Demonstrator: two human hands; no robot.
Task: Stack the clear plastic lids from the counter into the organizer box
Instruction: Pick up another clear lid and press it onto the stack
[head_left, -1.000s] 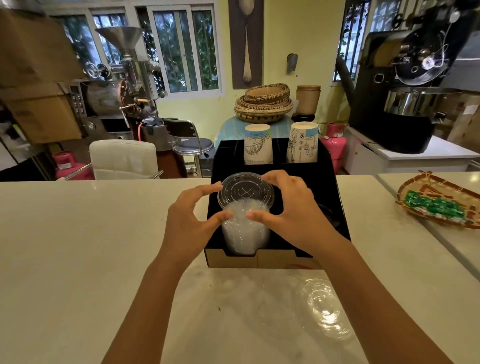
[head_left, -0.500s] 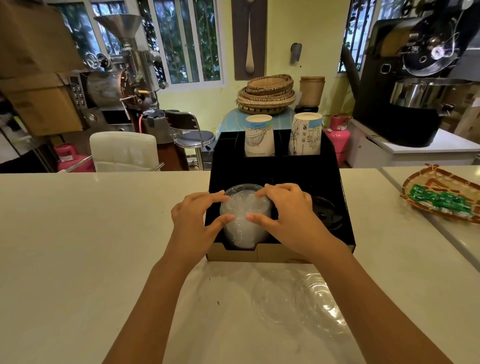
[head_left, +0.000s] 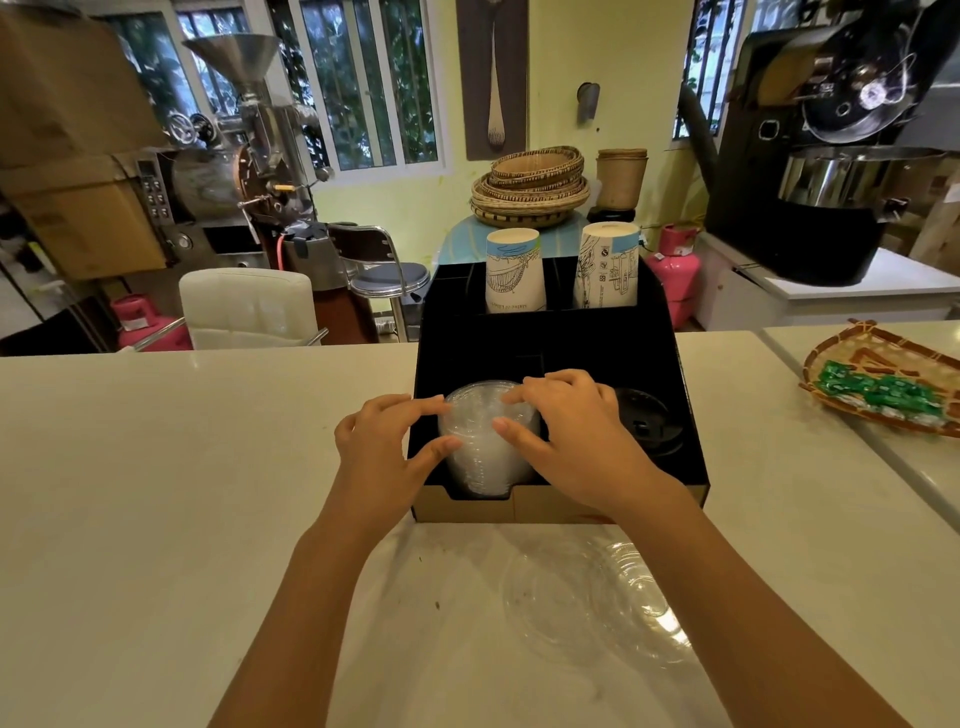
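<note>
A black organizer box (head_left: 675, 374) with a cardboard front stands on the white counter. In its front left compartment sits a stack of clear plastic lids (head_left: 483, 457). My left hand (head_left: 379, 447) grips the stack from the left, thumb low and fingers on its top rim. My right hand (head_left: 566, 436) grips it from the right, fingers over the top. Several clear lids (head_left: 597, 603) lie loose on the counter in front of the box, under my right forearm.
Black lids (head_left: 649, 421) fill the front right compartment. Two stacks of paper cups (head_left: 514, 270) stand at the back of the box. A woven tray of green packets (head_left: 883, 384) lies at the right. The counter's far edge (head_left: 208, 356) runs behind the box.
The stack of clear lids has gone down into the front left compartment, with both hands still on it. The top of the stack now sits near the box rim.
</note>
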